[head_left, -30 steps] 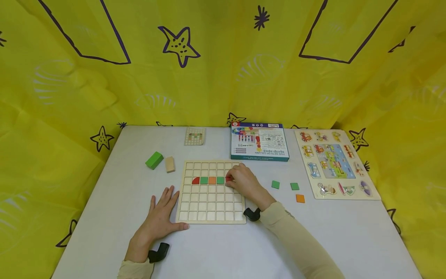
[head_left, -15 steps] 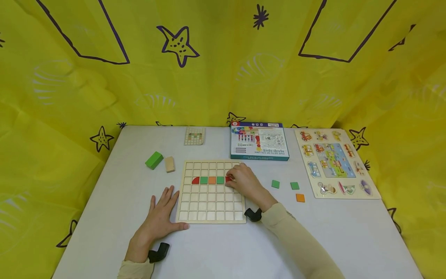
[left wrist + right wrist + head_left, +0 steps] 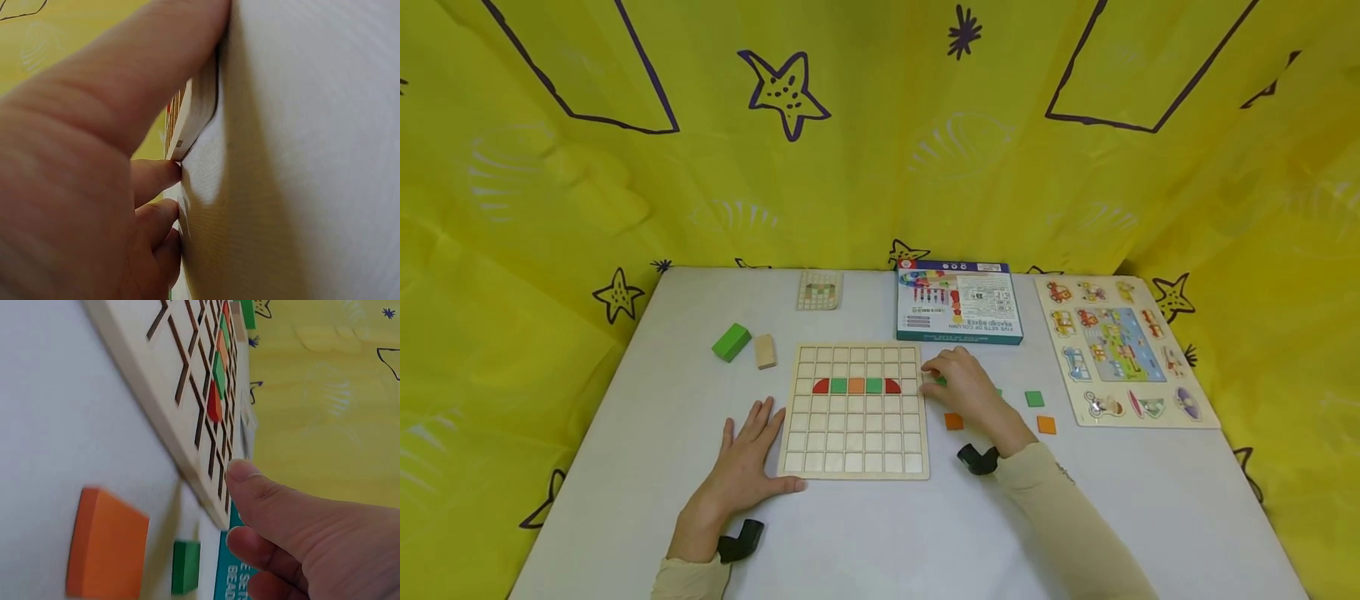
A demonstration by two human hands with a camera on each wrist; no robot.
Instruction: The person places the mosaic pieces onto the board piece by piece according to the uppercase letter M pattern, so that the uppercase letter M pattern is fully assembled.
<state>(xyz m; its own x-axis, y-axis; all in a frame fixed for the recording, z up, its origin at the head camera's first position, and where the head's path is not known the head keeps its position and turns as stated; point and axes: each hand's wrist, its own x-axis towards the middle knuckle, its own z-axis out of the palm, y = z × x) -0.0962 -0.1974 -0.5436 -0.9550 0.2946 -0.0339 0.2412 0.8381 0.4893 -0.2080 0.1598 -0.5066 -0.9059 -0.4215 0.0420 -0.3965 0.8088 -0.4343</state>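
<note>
My left hand (image 3: 741,471) lies spread at the board's near left corner, its thumb along the near edge and fingertips by the left side. The wooden grid board (image 3: 853,475) bears one row of tiles: a red rounded tile (image 3: 822,386), a green square (image 3: 839,386), an orange square (image 3: 857,386), another green square (image 3: 874,386) and a second red rounded tile (image 3: 892,386). Just off the board's right side hovers my right hand (image 3: 970,392), loosely bent, with nothing visible between thumb and fingers. Beneath it lie a loose green tile (image 3: 186,567) and an orange tile (image 3: 109,544).
Farther right are a green tile (image 3: 1033,399), an orange tile (image 3: 1047,425) and a picture puzzle board (image 3: 1063,400). Behind the grid stand a printed box (image 3: 958,304) and a small pattern card (image 3: 818,292). A green block (image 3: 732,342) and a plain wooden block (image 3: 765,352) lie left.
My right hand has let go of the second red tile, which stays in the grid, and has moved right off the board. The left hand has stayed in place.
</note>
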